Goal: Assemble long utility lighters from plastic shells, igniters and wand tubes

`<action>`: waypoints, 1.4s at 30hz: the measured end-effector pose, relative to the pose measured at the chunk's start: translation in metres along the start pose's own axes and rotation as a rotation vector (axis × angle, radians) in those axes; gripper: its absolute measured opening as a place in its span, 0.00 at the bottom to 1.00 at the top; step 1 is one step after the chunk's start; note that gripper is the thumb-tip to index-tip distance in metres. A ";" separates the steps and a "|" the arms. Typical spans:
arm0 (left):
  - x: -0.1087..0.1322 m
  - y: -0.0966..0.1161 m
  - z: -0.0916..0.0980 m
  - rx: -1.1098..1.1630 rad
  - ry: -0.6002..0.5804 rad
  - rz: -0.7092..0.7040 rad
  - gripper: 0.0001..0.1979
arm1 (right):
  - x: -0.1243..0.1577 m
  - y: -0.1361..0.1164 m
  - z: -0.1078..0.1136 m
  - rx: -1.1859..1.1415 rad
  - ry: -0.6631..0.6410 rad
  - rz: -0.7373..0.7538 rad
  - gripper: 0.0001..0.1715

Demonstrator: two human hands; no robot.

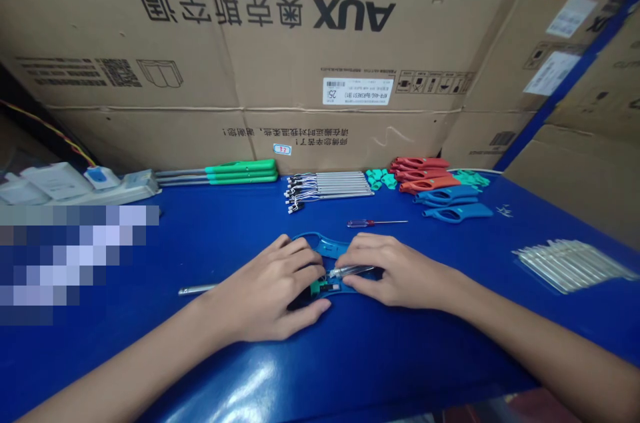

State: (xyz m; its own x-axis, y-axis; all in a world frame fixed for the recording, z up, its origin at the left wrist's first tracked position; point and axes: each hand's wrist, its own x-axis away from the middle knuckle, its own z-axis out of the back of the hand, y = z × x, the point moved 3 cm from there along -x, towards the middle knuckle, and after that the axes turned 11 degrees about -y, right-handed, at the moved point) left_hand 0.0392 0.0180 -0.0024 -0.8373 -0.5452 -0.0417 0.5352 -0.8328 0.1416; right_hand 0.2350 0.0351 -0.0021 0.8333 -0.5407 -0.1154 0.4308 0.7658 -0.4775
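Note:
Both my hands rest on a blue plastic lighter handle shell [327, 247] lying on the blue table [220, 243]. My left hand [273, 289] is curled over its left part, fingers closed on it. A metal tube [196, 289] sticks out to the left from under that hand. My right hand [395, 269] pinches a clear tube piece [353, 270] set in the shell, beside a small green part [320, 287].
Along the back stand green-handled rods [235, 171], a row of metal tubes with wires [327, 186], small green caps [381, 177], red shells [423, 173] and blue shells [450, 203]. A small screwdriver [375, 223] lies behind my hands. Clear tubes [570, 264] lie right. Cardboard boxes [300, 49] wall the back.

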 end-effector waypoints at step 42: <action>-0.002 0.001 0.005 0.259 0.362 -0.026 0.04 | -0.001 -0.012 0.002 -0.100 0.129 0.030 0.11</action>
State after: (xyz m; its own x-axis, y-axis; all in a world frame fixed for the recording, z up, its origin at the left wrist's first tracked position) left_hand 0.0406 0.0184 0.0024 -0.7322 -0.5614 -0.3857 0.4301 -0.8201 0.3774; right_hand 0.2300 0.0269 0.0054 0.7911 -0.5633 -0.2383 0.3643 0.7470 -0.5561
